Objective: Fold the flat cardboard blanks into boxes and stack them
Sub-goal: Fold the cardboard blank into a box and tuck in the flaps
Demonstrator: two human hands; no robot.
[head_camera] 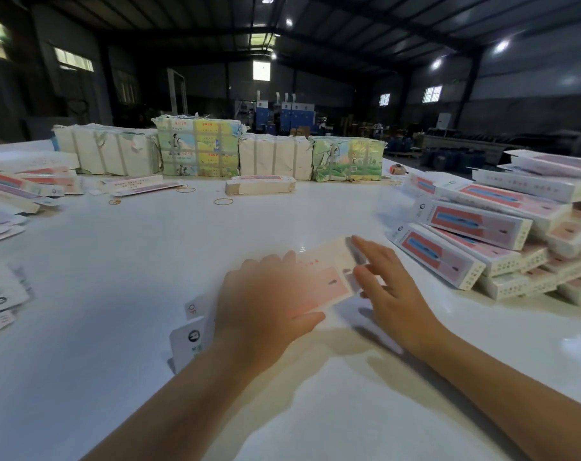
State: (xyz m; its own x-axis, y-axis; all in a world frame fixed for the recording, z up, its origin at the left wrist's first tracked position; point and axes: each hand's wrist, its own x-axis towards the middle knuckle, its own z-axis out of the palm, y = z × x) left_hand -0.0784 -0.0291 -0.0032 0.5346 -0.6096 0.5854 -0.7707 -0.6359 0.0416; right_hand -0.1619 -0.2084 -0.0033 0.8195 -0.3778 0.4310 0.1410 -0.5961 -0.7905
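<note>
Left hand pinches blank near tabletop front edge; right hand spread, fingers straight. I judge an off-crease fold may skew the box.

- White, glossy tabletop.
- Pink blank with white margin, small dark mark.
- White boxes bearing pink panels, blue stripes, dotted ends.
- Green-and-yellow illustrated bundles.
- Yellow rubber bands.

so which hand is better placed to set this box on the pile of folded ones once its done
Right, probably. The right hand is on the end of the blank nearest the stack of folded boxes, which sits to the right. The left hand is on the far side.
</note>
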